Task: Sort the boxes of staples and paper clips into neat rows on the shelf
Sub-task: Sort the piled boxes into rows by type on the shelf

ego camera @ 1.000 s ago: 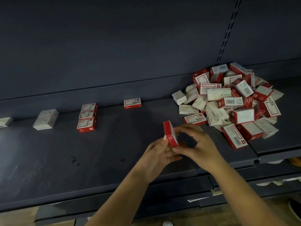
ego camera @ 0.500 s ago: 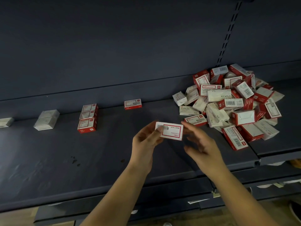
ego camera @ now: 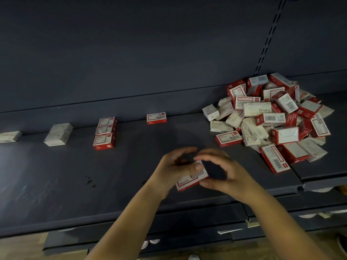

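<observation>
While boxes lie heaped [ego camera: 272, 119], both hands grip one box [ego camera: 191, 178].

Both hands meet over the dark blue metal shelf [ego camera: 56, 184] around one small red-and-white cardboard box [ego camera: 189, 180]. The left hand [ego camera: 176, 169] grips it, thumb across its white face; the right hand [ego camera: 225, 175] pinches its right end, fingers arched above. Beyond the right fingertips lies a loose heap of red and white boxes [ego camera: 272, 119] — beyond the left fingers, at the back, a single red-and-white box [ego camera: 156, 118], a row of red boxes [ego camera: 104, 133], and two pale stacks [ego camera: 58, 134].
</observation>
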Demonstrator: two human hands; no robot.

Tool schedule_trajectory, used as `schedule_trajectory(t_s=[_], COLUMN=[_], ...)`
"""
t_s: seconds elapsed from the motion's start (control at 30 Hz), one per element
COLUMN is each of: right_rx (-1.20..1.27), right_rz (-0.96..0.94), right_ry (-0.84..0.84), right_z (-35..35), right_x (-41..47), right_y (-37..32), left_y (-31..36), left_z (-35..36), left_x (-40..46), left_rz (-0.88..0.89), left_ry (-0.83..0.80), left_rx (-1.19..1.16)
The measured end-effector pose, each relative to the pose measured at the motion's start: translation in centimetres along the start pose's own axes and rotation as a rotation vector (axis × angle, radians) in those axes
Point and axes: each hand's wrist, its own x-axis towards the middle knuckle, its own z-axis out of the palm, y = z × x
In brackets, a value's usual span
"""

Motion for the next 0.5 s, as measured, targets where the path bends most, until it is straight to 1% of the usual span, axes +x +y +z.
schedule_trajectory(t_s=[0.07, 0.17, 0.27, 0.4, 0.5], right_rx=[-0.033, -0.045, 0.014, 0.018, -0.067], right_rz=[-0.044, -0.095, -0.093, -0.073, -0.046], right_ry=[0.034, 0.139, 0.208, 0.234, 0.242], right_z=[0.1, 0.2, 0.0, 0.5, 1.1], right_x=[0.0, 0.2, 0.3, 0.8, 1.2], right_y=[0.1, 0.5, 0.8, 1.3, 1.9], left_y=[0.0, 0.1, 0.3, -0.4, -1.8], left_z=[-0.3, -1.5, -2.7, -3.4, -4.0], left_x=[-0.2, -0.6, -0.9, -1.0, -1.0], left_rz=[0.018, 0.084, 0.141, 0.221, 0.287], left_ry=[-0.012, -0.053, -0.073, 0.026, 0.092], left_rx=[0.031, 0.033, 0.155, 0.388, 0.527])
